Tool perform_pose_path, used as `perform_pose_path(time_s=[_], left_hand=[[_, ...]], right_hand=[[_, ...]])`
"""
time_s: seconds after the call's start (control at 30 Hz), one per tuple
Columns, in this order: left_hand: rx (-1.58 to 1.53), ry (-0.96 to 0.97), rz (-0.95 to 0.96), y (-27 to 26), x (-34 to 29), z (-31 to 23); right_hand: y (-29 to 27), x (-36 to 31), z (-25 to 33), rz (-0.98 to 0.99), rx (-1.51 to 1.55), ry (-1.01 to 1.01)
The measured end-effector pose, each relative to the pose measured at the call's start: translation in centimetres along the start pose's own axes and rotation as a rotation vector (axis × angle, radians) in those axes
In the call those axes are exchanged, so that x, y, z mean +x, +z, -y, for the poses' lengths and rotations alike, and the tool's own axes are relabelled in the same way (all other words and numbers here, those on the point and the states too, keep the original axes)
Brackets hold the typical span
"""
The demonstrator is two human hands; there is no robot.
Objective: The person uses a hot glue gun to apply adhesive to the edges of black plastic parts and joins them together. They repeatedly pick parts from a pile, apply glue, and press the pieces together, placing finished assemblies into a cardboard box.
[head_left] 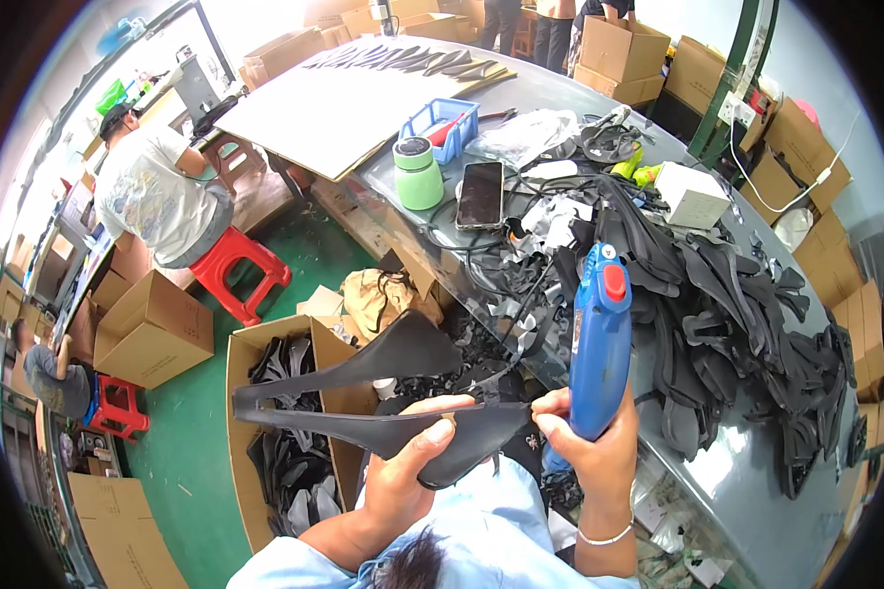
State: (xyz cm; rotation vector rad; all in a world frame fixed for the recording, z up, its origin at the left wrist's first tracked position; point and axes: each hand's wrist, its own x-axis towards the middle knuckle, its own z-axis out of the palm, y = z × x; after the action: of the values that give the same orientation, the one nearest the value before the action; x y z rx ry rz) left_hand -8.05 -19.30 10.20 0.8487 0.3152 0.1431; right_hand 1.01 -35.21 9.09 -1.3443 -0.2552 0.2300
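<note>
My left hand (410,469) grips a thin, matte black V-shaped part (324,424) with two wide, wing-like ends, joined at its narrow left end. The thumb lies over the nearer wing; the farther wing (403,355) stands free. Wrapped in my right hand (596,447) is a blue handheld power tool (601,344) with a red button, held upright. My right thumb and fingertips are close together at the tip of the nearer wing. Whether they pinch it, I cannot tell. The tool's lower end is hidden by the hand.
Black parts (707,304) pile up on the grey table (717,510) at right. Beyond lie a phone (480,194), green bottle (417,175), blue basket (440,129) and white box (692,194). A carton (248,471) of black pieces stands left. Another person (157,191) sits on a red stool (240,270).
</note>
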Motion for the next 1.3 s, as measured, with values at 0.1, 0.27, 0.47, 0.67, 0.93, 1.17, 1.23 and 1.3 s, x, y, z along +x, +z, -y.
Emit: perform_pose_path(time_s=[0.1,0.27,0.47,0.67,0.93,1.17,1.23,1.3], left_hand=[[-0.007,0.009,-0.012,-0.3,0.0,0.3],[0.243,0.051,0.001,-0.2,0.0,0.3],[0.419,0.092,0.042,-0.4,-0.5,0.8],[0.275,0.044,-0.036,-0.3,-0.2,0.2],[0.217,0.027,-0.036,-0.2,-0.1,-0.1],[0.357,0.054,-0.011,-0.6,-0.4,0.8],[0.224,0.012,-0.007,-0.4,-0.5,0.2],[0.113,-0.019,-0.027,-0.4,-0.4,-0.1]], right_hand=[[0.5,-0.3,-0.2,0.007,-0.181,-0.04],[0.1,-0.2,-0.4,0.012,-0.506,-0.169],[0.8,-0.1,-0.9,0.018,-0.771,-0.46],[0.8,-0.1,-1.5,-0.022,-0.473,-0.177],[0.4,0.1,-0.6,0.082,-0.616,-0.315],[1.2,0.1,-1.8,0.013,-0.654,-0.368],[1.2,0.2,-1.7,0.013,-0.56,-0.261],[0.8,0.3,-1.1,0.057,-0.457,-0.168]])
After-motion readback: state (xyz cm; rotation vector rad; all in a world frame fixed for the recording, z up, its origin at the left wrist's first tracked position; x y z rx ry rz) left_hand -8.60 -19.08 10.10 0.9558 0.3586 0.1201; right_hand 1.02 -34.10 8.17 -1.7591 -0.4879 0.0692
